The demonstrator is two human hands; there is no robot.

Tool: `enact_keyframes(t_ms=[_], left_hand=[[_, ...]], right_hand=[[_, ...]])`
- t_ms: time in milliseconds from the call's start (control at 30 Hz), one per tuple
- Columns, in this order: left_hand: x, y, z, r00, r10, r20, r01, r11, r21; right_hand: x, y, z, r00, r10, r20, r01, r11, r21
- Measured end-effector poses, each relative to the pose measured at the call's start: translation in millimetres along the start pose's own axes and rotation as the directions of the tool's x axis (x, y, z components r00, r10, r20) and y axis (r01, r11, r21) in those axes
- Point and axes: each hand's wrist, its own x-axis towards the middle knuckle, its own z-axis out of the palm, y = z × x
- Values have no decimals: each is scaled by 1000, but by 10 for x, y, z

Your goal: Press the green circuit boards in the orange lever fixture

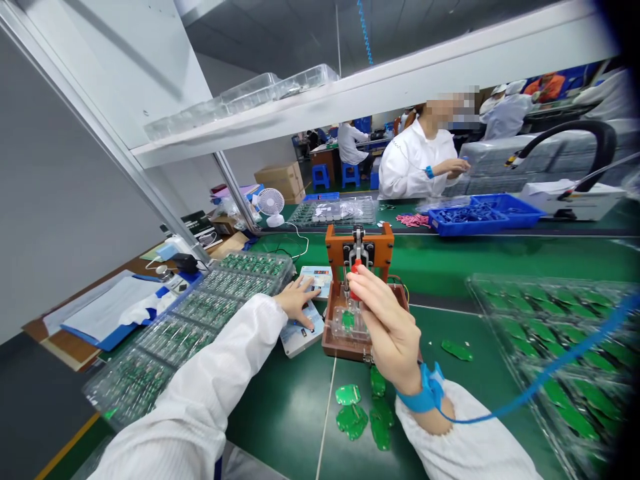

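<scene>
My left hand [299,302] lies with its fingers spread over two white control boxes, the rear box [320,277] and the front box [303,333]. In front of me stands a test fixture with an orange frame [336,251] and a brown base [337,348]. My right hand [387,323] is on the red handle [355,272] of its toggle clamp, fingers close together and partly hiding it. A green circuit board [347,319] shows beneath the clear plate of the fixture. Several loose green circuit boards [352,421] lie on the green mat just before it.
Clear trays of boards stand on the left [187,333] and right [565,347]. A blue wrist-strap cord [540,380] crosses the right side. Overhead runs a white shelf [300,113]. Behind the bench are a small fan [271,202], blue bins [470,217] and a co-worker [417,160].
</scene>
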Motion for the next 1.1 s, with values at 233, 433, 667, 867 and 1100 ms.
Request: enact_keyframes(t_ms=[233, 433, 667, 867, 1100], left_hand=[[-93, -115, -74, 998, -60, 33, 60, 998, 10], [-130, -100, -24, 996, -67, 55, 66, 998, 18], [-130, -115, -25, 996, -49, 70, 48, 999, 18], [-95, -132, 10, 998, -23, 66, 22, 1000, 7], [-172, 38, -120, 996, -81, 22, 81, 996, 23]], right_hand=[[6, 9, 19, 998, -56, -10, 56, 998, -4], [14, 18, 12, 998, -55, -17, 55, 998, -20], [19, 25, 13, 998, -63, -11, 63, 998, -29], [15, 14, 3, 999, -48, -8, 47, 998, -29], [-1, 40, 6, 999, -47, -8, 46, 998, -41]])
